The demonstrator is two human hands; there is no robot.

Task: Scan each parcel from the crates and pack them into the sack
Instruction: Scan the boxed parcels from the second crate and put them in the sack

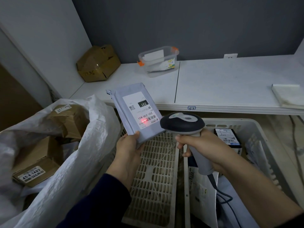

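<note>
While the left hand (130, 149) pinches the parcel (136, 111), the right hand (205, 145) — just beside — grips the scanner (182, 123).

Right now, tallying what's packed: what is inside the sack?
In the sack, an upper box and a lower box, both brown and labelled; anything beneath them is covered.

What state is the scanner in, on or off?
On: the scanner casts a red spot on the barcode of the parcel.
</note>
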